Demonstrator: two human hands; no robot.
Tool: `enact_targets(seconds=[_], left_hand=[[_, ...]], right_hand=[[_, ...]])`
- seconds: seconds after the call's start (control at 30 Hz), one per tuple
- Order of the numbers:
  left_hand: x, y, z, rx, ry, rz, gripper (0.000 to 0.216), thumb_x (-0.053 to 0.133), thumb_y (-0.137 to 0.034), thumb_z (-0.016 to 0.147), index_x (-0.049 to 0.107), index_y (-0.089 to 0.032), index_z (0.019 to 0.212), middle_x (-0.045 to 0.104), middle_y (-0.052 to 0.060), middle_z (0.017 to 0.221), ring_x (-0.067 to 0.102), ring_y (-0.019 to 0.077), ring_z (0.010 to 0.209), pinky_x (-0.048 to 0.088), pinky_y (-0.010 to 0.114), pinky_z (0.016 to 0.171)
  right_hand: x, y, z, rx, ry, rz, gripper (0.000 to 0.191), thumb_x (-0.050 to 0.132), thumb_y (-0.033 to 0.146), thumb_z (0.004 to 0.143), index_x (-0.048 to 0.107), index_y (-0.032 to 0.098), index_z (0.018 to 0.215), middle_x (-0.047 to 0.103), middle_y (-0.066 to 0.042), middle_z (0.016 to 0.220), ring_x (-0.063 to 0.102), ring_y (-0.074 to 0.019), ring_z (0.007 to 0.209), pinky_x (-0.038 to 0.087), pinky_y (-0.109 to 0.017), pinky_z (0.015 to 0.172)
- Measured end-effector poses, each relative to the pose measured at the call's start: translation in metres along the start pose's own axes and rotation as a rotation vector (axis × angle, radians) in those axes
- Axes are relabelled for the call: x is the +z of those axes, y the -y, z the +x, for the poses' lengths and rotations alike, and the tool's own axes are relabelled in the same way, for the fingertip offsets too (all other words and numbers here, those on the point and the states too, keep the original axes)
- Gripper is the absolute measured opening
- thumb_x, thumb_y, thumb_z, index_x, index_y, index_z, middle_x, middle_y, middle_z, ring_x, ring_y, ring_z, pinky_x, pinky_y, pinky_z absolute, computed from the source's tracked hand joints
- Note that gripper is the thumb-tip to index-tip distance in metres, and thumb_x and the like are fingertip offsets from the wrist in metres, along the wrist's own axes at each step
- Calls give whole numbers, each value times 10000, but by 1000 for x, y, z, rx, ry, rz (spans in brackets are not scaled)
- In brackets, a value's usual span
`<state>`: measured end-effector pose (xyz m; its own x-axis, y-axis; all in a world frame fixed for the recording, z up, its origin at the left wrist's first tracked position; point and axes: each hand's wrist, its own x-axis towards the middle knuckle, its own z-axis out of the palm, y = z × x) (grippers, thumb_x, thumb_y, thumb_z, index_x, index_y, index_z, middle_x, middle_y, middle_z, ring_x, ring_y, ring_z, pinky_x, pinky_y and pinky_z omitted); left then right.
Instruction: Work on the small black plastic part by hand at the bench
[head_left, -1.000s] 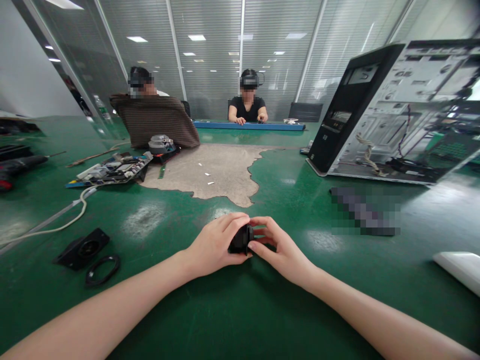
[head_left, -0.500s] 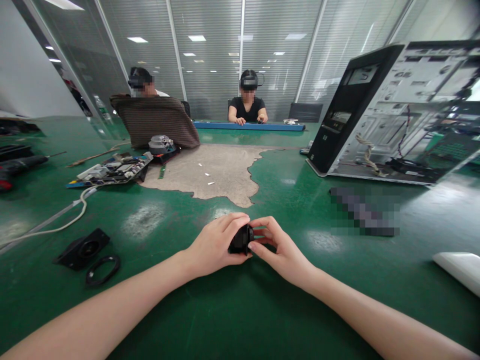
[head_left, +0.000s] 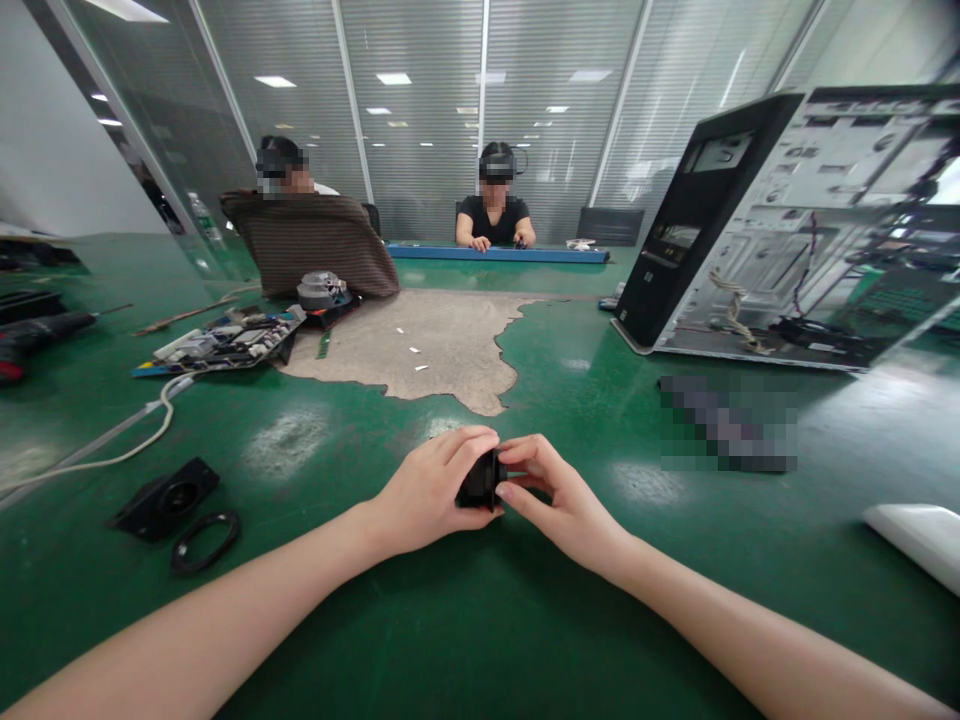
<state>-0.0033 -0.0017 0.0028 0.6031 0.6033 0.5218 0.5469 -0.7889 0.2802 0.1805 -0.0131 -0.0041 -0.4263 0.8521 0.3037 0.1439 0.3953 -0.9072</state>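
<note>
My left hand is wrapped round a small black part, low over the green table in front of me. Its fingers curl over the top and the thumb sits beneath. My right hand meets it from the right, thumb and fingers pinched on the same black part. Most of the part is hidden between the two hands, so its shape is unclear.
A black speaker unit and a loose black ring lie at the left. Beyond are a white cable, a circuit board, a worn bare patch and an open computer case. Two people sit across the table.
</note>
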Motion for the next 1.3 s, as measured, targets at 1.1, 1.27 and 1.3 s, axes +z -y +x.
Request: enact_targets(seconds=[1.1, 1.27, 1.3], left_hand=[[1, 1, 0, -3, 18, 10, 597, 627, -296, 687, 310, -208, 1186, 473, 89, 1177, 477, 223, 1073, 420, 372, 892], [1, 2, 0, -6, 24, 11, 602, 635, -297, 682, 314, -200, 1182, 464, 91, 1186, 469, 220, 1078, 413, 364, 901], [1, 2, 0, -7, 25, 11, 601, 632, -298, 684, 313, -202, 1184, 464, 91, 1186, 469, 222, 1077, 414, 367, 900]], right_hand=[[-1, -2, 0, -16, 13, -15, 186, 532, 187, 789, 461, 215, 958, 503, -29, 984, 549, -149, 942, 503, -324, 831], [-1, 1, 0, 31, 30, -17, 318, 522, 149, 789, 406, 222, 1077, 516, -42, 1032, 565, -147, 936, 501, -333, 830], [-1, 1, 0, 35, 36, -20, 321, 522, 149, 789, 408, 219, 1081, 515, -44, 1034, 565, -148, 935, 500, -334, 831]])
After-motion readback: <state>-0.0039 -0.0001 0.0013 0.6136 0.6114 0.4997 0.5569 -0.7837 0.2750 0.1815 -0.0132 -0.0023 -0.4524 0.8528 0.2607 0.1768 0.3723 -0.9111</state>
